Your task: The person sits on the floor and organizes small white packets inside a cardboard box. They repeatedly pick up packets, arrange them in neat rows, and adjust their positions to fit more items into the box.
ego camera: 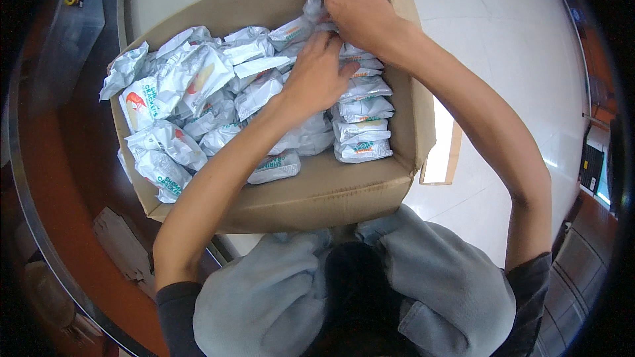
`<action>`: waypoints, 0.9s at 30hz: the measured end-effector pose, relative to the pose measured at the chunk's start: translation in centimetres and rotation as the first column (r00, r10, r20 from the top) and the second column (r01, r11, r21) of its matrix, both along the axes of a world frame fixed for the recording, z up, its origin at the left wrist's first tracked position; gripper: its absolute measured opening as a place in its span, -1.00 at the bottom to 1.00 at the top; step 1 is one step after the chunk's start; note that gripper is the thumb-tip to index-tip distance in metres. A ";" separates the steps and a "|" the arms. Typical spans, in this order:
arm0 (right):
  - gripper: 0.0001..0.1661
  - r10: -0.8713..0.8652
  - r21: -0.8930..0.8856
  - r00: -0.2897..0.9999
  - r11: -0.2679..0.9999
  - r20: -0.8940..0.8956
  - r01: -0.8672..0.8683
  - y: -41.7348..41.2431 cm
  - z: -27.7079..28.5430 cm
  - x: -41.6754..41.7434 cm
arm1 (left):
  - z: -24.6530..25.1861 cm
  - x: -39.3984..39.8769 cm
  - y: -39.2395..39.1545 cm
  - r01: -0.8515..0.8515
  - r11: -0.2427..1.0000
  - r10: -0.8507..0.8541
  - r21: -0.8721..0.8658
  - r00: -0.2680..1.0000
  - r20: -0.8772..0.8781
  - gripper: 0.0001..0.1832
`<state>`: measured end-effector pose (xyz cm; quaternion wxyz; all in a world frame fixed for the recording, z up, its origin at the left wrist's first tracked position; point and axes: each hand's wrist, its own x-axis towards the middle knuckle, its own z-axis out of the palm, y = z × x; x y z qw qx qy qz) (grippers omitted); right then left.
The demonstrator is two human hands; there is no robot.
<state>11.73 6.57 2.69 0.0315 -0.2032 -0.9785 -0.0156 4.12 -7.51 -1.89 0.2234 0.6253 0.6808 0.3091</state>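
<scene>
A cardboard box (322,191) stands in front of my legs, holding many silvery-white snack packets printed with shrimp crackers. Along its right wall runs a neat row of packets (364,109), standing on edge one behind another. The loose packets (198,79) fill the left and middle in a jumbled heap. My left hand (320,72) lies over the packets beside the row's far part, thumb spread from the fingers, fingertips partly hidden. At the far right corner, my right hand (359,15) curls down beside a crumpled packet (313,8); its grip is hidden.
On the left is a reddish-brown surface with a metal edge (30,198), bearing a clear plastic container (74,34) and flattened cardboard (124,245). Pale floor tiles (476,59) spread right of the box, where a white strip with a brown edge (441,148) lies.
</scene>
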 end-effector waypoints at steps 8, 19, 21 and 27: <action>-0.85 0.126 -0.043 0.983 0.992 0.130 -0.122 -0.5 0.2 1.0 | 3.8 -1.2 -2.4 -0.011 0.983 0.024 -0.185 0.997 0.070 -0.53; -0.84 0.196 -0.128 0.958 0.977 0.211 -0.172 -1.0 0.5 2.3 | 14.6 -12.4 -9.0 -0.316 0.888 -0.030 -0.334 0.686 -0.727 -0.18; -0.76 0.174 -0.169 0.929 0.978 0.326 -0.124 -1.7 0.8 2.1 | 15.8 -14.0 -9.0 -0.351 0.728 0.066 -0.588 0.891 -0.450 -0.14; -0.46 0.035 -0.122 0.938 0.993 0.345 0.007 -4.1 -0.1 2.9 | 16.2 -18.1 -10.7 -0.287 0.875 0.057 -0.391 0.862 -0.504 -0.27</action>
